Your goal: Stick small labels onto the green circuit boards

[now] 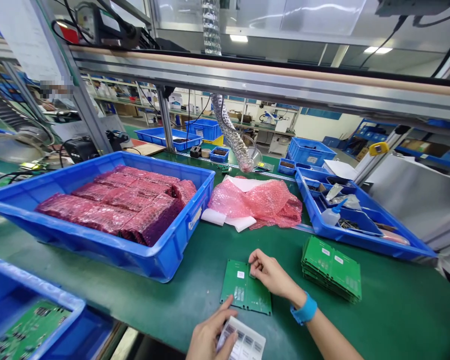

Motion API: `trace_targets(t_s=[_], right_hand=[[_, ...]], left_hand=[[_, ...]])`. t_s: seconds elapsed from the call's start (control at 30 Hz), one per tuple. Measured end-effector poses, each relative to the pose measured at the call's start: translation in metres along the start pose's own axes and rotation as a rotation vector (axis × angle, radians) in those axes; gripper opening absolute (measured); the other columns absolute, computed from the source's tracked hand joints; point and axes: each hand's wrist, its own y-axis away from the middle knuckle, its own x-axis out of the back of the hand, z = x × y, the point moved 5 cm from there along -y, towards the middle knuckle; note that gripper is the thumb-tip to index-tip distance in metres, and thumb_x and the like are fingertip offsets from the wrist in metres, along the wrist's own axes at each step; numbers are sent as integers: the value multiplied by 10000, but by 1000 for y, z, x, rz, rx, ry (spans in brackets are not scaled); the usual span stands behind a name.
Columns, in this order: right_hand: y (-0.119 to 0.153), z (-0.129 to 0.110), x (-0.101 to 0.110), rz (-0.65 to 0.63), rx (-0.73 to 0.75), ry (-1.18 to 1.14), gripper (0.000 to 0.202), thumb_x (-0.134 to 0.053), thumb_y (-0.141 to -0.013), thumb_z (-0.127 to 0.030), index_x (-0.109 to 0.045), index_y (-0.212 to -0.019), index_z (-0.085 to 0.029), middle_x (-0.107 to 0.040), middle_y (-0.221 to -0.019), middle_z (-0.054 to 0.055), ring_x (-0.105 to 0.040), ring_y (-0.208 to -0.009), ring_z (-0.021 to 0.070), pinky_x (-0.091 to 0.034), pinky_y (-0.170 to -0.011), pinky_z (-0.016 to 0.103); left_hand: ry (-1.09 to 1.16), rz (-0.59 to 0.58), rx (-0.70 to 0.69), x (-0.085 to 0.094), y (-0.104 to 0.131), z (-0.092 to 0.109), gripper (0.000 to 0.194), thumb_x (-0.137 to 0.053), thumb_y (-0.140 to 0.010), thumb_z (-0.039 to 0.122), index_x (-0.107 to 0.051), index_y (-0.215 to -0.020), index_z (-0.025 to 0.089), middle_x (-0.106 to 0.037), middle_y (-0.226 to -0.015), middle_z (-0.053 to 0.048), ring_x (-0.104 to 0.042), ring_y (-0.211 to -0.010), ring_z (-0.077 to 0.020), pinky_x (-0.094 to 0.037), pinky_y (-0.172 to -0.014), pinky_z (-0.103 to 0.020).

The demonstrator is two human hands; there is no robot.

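Observation:
A green circuit board (234, 287) lies flat on the bench in front of me, with a white label (240, 274) stuck on its upper left part. My right hand (268, 272), a blue band on its wrist, has its fingers pinched together at the board's upper edge; what they hold, if anything, is hidden. My left hand (212, 332) grips a white sheet of labels (247, 342) between thumb and fingers, its index fingertip by the board's lower edge. To the right of my right hand stands a stack of green circuit boards (332, 267); the top one carries two white labels.
A large blue bin (165, 260) at left holds pink bubble-wrapped packs (127, 197). Pink bubble wrap (258, 200) lies behind the board. A blue tray (390, 247) at right holds small parts and a bottle (332, 215). Another blue bin (71, 302) with boards sits lower left. A foil duct (232, 132) hangs overhead.

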Motion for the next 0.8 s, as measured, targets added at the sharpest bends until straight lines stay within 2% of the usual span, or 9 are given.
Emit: trace_targets(t_s=[0.13,0.57,0.63,0.73,0.8], right_hand=[[1,-2,-4,16,28,66,139,-443,-832,-98,-447,-883,-227,-531,-683,-47,-519,-637,115,-407,-604,226],[7,-6,-10,60,79,246,182,-433,-836,-71,-439,-907,-239,-557,-730,-34,-547,-652,151,-423,-641,266],[8,-9,-8,88,72,290,219,-467,-805,-50,-462,-930,-231,-592,-798,-4,-571,-725,177,-449,-691,300],[12,-14,-3,154,65,405,283,-527,-782,-54,-511,-1011,-220,-615,-1033,74,-565,-972,242,-447,-860,396],[14,-15,-6,82,75,430,415,-622,-779,-177,-494,-1171,-224,-555,-1243,117,-495,-1158,287,-402,-966,455]], left_hand=[[4,3,3,0,0,0,234,-639,-739,329,-740,-933,248,-669,-1231,-97,-555,-453,-128,-461,-455,-211],[38,22,23,0,-1,1,225,-649,-726,340,-748,-905,245,-680,-1211,-98,-580,-483,-149,-500,-501,-221],[29,33,25,2,-1,3,226,-664,-709,333,-751,-899,249,-688,-1197,-95,-594,-497,-160,-516,-526,-230],[24,40,22,3,-1,4,226,-688,-694,337,-756,-892,253,-689,-1195,-98,-623,-518,-172,-536,-572,-246],[89,27,65,1,2,0,262,-702,-701,384,-757,-916,244,-682,-1207,-113,-657,-546,-180,-538,-563,-247]])
